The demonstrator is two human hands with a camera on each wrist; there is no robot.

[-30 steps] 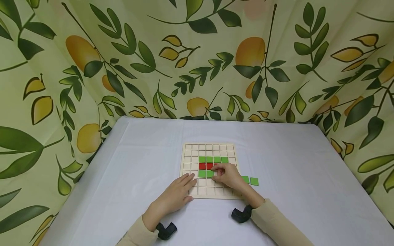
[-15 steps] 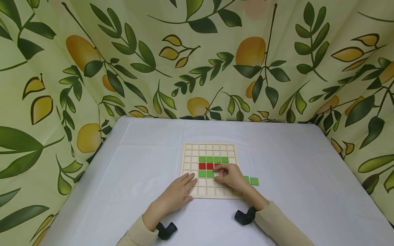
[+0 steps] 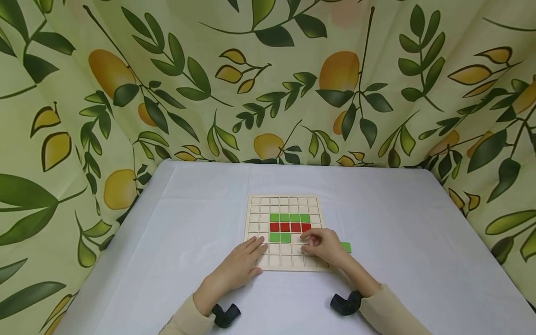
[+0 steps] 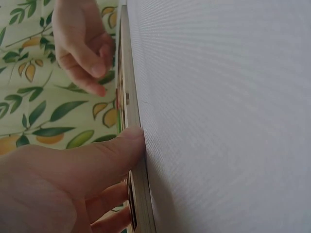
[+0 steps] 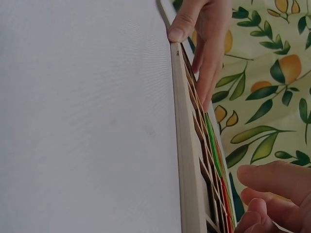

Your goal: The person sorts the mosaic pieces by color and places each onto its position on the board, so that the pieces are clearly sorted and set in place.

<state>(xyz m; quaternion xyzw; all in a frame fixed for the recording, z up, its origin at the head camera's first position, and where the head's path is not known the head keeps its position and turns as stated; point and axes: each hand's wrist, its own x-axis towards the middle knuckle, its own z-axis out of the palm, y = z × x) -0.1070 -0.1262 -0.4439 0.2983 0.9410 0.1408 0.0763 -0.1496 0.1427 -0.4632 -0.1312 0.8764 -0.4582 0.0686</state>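
A wooden grid board [image 3: 280, 260] lies on the table. In its cells sit a row of several green tiles [image 3: 290, 217], a row of several red tiles [image 3: 290, 227] below it, and two green tiles [image 3: 280, 237] under that. My left hand [image 3: 240, 260] rests on the board's left side, fingers extended and thumb [image 4: 129, 143] on the near edge. Over the right part of the board hovers my right hand [image 3: 324, 244], thumb and index finger apart and nothing seen between them. A loose green tile [image 3: 346, 247] shows just beyond it, right of the board.
White cloth covers the table [image 3: 201, 204]. A patterned curtain [image 3: 268, 83] hangs behind and at both sides. Black curved pieces at the left wrist [image 3: 226, 315] and right wrist [image 3: 345, 303] stand out near the sleeves.
My right hand has moved right and slightly nearer, off the red row, whose right end now shows. It now covers one of the loose green tiles. My left hand stays put.
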